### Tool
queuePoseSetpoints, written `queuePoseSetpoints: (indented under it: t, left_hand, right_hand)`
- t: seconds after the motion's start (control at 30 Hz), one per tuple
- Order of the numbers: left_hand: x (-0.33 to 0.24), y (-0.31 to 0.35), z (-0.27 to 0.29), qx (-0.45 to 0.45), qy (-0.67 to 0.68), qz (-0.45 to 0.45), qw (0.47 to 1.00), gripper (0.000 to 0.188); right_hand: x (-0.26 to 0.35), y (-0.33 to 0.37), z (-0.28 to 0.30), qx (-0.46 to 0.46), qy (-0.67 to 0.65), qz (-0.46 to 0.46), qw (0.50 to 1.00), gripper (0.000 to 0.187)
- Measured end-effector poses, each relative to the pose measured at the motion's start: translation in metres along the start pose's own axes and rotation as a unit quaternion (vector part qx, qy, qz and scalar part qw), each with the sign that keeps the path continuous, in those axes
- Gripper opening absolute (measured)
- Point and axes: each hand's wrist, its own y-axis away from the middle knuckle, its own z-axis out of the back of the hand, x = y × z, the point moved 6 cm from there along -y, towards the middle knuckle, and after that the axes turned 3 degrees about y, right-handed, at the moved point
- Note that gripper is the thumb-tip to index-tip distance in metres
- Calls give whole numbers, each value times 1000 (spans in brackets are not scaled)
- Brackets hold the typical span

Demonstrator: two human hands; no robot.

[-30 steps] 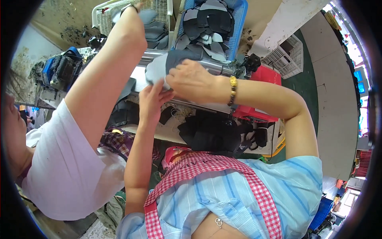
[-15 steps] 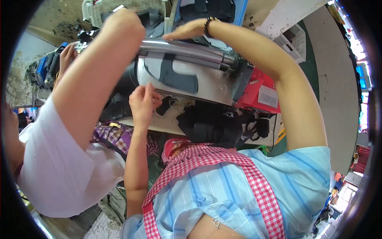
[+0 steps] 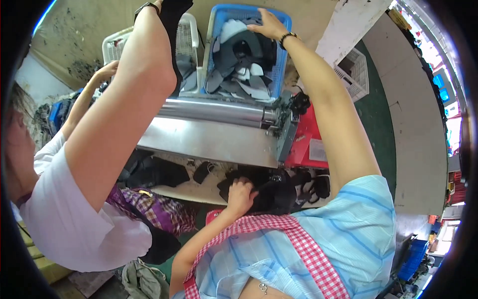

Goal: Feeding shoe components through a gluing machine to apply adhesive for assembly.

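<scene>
Basket pieces: flat, matt grey and black cut pieces (image 3: 244,47), curved and rounded in outline, overlapping loosely inside a blue basket (image 3: 283,70) of openwork plastic.
Machine: a smooth, shiny steel roller (image 3: 214,110) above a flat metal plate (image 3: 214,142), with a red housing (image 3: 306,142) at the right end.
Worktop pile: soft-looking black pieces (image 3: 274,192) heaped on the pale worktop (image 3: 191,193), in front of the plate.
In the way: a co-worker's bare arm (image 3: 112,109) crosses the left side, covering part of a white basket (image 3: 117,45); a black strip (image 3: 172,25) lies beside it.
Right hand (image 3: 271,26): fingers spread over the blue basket's far side, nothing visibly held.
Left hand (image 3: 241,197): fingers bent at the black pile; cannot tell whether they grip.
</scene>
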Motion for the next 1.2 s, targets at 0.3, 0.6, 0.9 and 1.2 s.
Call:
queuePoseSetpoints:
  t: [0.3, 0.6, 0.9, 1.2]
  left_hand:
    - [-35, 39, 135, 12, 407, -39, 913, 23]
    - [79, 36, 168, -352, 515, 170, 763, 17]
    - [85, 5, 202, -449, 330, 202, 805, 21]
    - [55, 32, 194, -399, 69, 68, 912, 10]
  right_hand:
    - [102, 38, 80, 13, -219, 158, 963, 27]
    - [192, 74, 63, 257, -194, 174, 931, 47]
    - [221, 115, -96, 622, -190, -36, 759, 91]
    - [222, 121, -48, 601, -194, -58, 773, 93]
